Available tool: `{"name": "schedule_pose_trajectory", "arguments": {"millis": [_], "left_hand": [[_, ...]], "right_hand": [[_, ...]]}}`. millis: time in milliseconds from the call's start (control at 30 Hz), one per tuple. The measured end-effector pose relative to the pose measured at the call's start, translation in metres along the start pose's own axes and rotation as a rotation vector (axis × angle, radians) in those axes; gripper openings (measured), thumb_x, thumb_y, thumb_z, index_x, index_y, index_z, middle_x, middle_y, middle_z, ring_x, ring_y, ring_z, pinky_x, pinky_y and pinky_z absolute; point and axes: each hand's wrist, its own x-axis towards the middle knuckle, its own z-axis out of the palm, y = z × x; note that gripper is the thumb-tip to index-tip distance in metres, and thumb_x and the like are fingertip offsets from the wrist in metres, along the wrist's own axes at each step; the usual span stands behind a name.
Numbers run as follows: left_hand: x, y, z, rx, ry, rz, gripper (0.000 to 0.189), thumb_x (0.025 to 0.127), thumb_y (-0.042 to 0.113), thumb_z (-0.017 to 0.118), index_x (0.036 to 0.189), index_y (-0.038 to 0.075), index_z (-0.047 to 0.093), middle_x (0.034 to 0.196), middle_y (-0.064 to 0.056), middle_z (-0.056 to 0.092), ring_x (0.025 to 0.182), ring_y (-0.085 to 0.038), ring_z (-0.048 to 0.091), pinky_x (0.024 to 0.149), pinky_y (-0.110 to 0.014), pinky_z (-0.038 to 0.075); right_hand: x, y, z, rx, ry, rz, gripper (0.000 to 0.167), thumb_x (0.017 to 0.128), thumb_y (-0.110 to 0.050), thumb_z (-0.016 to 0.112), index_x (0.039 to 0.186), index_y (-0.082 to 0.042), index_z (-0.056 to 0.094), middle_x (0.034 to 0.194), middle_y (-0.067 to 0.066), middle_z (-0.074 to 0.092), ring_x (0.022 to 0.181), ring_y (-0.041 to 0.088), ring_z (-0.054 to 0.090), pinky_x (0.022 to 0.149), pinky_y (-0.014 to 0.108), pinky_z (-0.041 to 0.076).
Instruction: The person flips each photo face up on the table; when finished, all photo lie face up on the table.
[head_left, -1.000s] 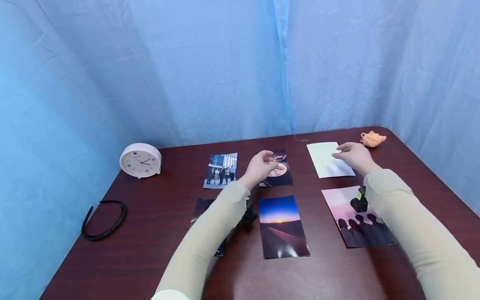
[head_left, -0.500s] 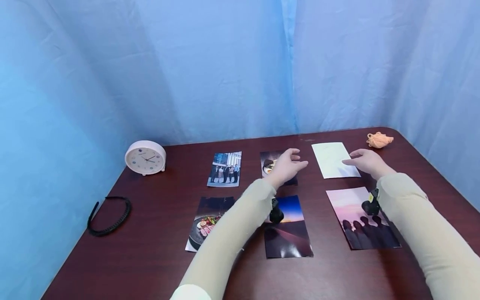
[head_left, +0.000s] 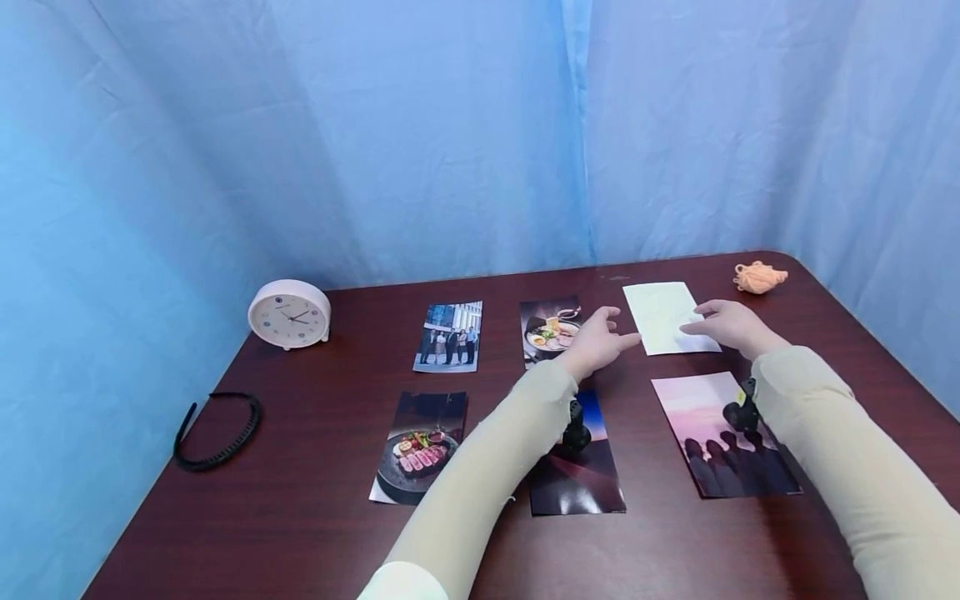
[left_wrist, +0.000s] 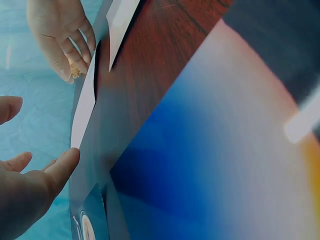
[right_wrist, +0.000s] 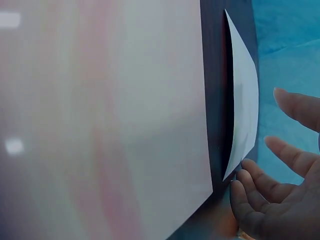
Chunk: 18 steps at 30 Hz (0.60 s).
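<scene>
A blank white sheet [head_left: 663, 317] lies at the back right of the table, between my two hands. My left hand [head_left: 596, 343] hovers over the gap left of it, fingers spread, a fingertip near its left edge. In the left wrist view, thumb and fingers of the left hand [left_wrist: 30, 190] stand apart and hold nothing. My right hand [head_left: 738, 325] is at the sheet's right edge. The right wrist view shows the lower fingers of the right hand [right_wrist: 280, 195] at a corner of the sheet [right_wrist: 245, 95]; whether they touch it I cannot tell.
Face-up photos lie around: a group [head_left: 450, 337], a noodle bowl [head_left: 551, 333], sliced meat [head_left: 420, 454], a road at sunset [head_left: 577, 483], silhouettes [head_left: 720, 433]. A white clock [head_left: 291, 315] and black headband [head_left: 217, 458] are left; orange yarn [head_left: 759, 278] is far right.
My left hand has moved right, from over the noodle-bowl photo to beside the white sheet. My right hand has shifted slightly, staying by the sheet's right edge. The view has turned a little.
</scene>
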Motion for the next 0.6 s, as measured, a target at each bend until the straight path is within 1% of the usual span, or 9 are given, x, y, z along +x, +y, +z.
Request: {"name": "schedule_pose_trajectory", "arguments": {"millis": [100, 333, 467, 600], "left_hand": [[0.000, 0.000, 0.003, 0.021, -0.017, -0.012, 0.058, 0.087, 0.027, 0.069, 0.137, 0.011, 0.045, 0.131, -0.012, 0.056, 0.118, -0.023, 0.056, 0.098, -0.032, 0.046], [0.002, 0.000, 0.008, 0.055, -0.050, -0.007, 0.063, 0.085, 0.026, 0.071, 0.139, 0.010, 0.042, 0.132, -0.012, 0.055, 0.118, -0.021, 0.055, 0.098, -0.031, 0.046], [0.004, -0.001, 0.010, 0.082, -0.048, -0.014, 0.065, 0.084, 0.027, 0.072, 0.139, 0.011, 0.042, 0.131, -0.010, 0.056, 0.118, -0.019, 0.055, 0.099, -0.030, 0.046], [0.006, -0.002, 0.012, 0.102, -0.027, -0.028, 0.065, 0.082, 0.028, 0.074, 0.137, 0.011, 0.043, 0.131, -0.009, 0.056, 0.118, -0.018, 0.055, 0.099, -0.029, 0.045]], "right_hand": [[0.001, -0.001, 0.001, -0.006, -0.008, 0.000, 0.072, 0.092, -0.037, 0.057, 0.137, 0.013, 0.032, 0.136, 0.039, 0.033, 0.123, 0.050, 0.038, 0.101, 0.059, 0.035], [0.002, -0.004, 0.005, -0.001, -0.022, -0.019, 0.070, 0.091, -0.035, 0.057, 0.136, 0.012, 0.033, 0.134, 0.039, 0.036, 0.123, 0.051, 0.038, 0.102, 0.058, 0.035], [0.002, -0.007, 0.007, -0.005, -0.030, -0.024, 0.070, 0.090, -0.036, 0.058, 0.136, 0.012, 0.033, 0.134, 0.039, 0.038, 0.123, 0.050, 0.039, 0.103, 0.058, 0.034], [0.002, -0.011, 0.008, -0.012, -0.043, -0.035, 0.070, 0.090, -0.035, 0.057, 0.137, 0.011, 0.033, 0.135, 0.039, 0.038, 0.124, 0.050, 0.039, 0.103, 0.058, 0.034]]}}
